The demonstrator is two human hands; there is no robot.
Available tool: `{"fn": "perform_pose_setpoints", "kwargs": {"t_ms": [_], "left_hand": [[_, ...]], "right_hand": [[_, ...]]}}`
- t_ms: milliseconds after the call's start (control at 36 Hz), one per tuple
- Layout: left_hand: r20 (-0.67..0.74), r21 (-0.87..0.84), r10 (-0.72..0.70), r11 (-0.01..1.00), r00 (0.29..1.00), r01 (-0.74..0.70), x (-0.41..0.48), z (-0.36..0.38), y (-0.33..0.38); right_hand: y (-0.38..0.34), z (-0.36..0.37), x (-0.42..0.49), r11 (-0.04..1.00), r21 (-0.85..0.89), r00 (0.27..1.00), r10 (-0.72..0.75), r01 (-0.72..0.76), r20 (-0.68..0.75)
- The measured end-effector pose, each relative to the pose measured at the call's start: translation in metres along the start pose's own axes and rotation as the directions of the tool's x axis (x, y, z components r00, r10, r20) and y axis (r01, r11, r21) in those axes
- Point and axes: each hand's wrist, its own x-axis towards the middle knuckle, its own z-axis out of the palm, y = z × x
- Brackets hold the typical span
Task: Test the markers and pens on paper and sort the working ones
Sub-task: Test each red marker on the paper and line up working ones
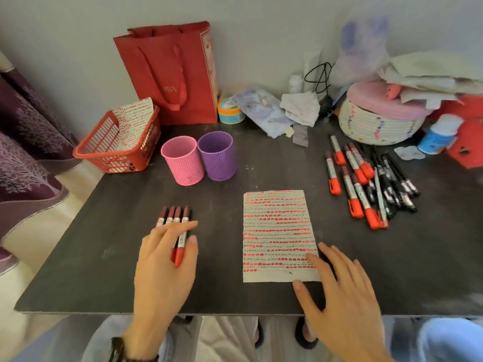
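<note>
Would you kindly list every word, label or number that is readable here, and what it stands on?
"IBA": gold letters on the red paper bag; possibly incomplete.
Labels on the four markers and the marker pile: too small to read.
Paper: red strokes and dark scribbles, no legible words.
Round tin and blue bottle: blurred.

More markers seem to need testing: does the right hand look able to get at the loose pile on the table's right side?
Probably yes. The right hand lies open at the paper's near corner, holding nothing, and only bare table separates it from the pile of markers.
</note>
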Motion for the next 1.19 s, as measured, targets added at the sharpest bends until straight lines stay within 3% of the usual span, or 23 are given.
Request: {"fn": "perform_pose_setpoints", "kwargs": {"t_ms": [83,139,222,361,500,583,667,750,917,1083,1194], "left_hand": [[0.174,-0.088,0.117,0.991,0.978,-0.103,-0.001,0.025,0.021],[0.301,-0.079,0.15,0.988,0.942,-0.132,-0.001,0.042,0.027],[0.383,-0.018,0.202,0.977,0.901,-0.212,-0.002,0.066,0.027],[0.452,0.109,0.193,0.957,0.871,-0.268,-0.008,0.085,0.018],[0.447,0.12,0.187,0.957,0.875,-0.266,-0.01,0.086,0.014],[0.438,0.107,0.179,0.963,0.881,-0.249,-0.011,0.085,0.017],[0.444,0.108,0.18,0.962,0.878,-0.252,-0.01,0.085,0.017],[0.452,0.107,0.177,0.962,0.874,-0.25,-0.009,0.084,0.017],[0.457,0.109,0.165,0.965,0.874,-0.239,-0.009,0.084,0.016],[0.456,0.09,0.173,0.967,0.873,-0.239,-0.009,0.084,0.016],[0.459,0.079,0.175,0.968,0.871,-0.236,-0.008,0.085,0.015]], "right_hand": [[-0.002,-0.003,0.001,1.0,-0.003,1.0,0.005,-0.005,0.001],[-0.003,-0.004,0.002,1.0,-0.001,1.0,0.006,-0.006,-0.012],[-0.004,-0.006,0.002,1.0,-0.003,1.0,0.01,-0.01,-0.022],[-0.004,-0.007,0.004,1.0,-0.012,0.999,-0.001,0.0,-0.034],[-0.001,-0.011,0.004,0.999,0.014,0.999,-0.031,0.031,-0.008],[0.012,-0.021,0.015,0.988,0.146,0.997,-0.054,0.044,0.061],[0.03,-0.04,0.045,0.956,0.29,0.979,-0.013,-0.049,0.206],[0.043,-0.055,0.089,0.932,0.345,0.983,0.054,-0.112,0.174],[0.063,-0.057,0.175,0.991,0.082,0.99,0.093,-0.102,0.108],[0.062,-0.044,0.209,0.976,-0.215,0.982,0.077,-0.039,0.174],[0.058,-0.033,0.217,0.952,-0.305,0.977,0.068,-0.003,0.202]]}}
